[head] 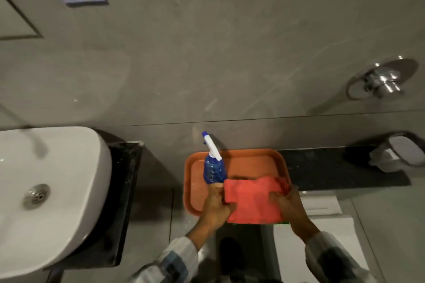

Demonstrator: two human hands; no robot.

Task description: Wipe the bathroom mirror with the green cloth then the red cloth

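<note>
Over the orange tray point(236, 156), I am pinching the red cloth point(253, 200) with both hands' fingers point(274, 197), lifting gently, keeping clear of the spray bottle point(213, 167).

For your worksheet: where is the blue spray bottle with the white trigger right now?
In the head view, the blue spray bottle with the white trigger stands at the left side of the orange plastic tray, just left of the red cloth and above the left hand.

Red cloth point(253, 200), orange tray point(253, 158).

hands 2 point(217, 202) point(288, 202); red cloth 1 point(253, 200); spray bottle 1 point(214, 167); tray 1 point(253, 156); sink 1 point(69, 167)
</note>
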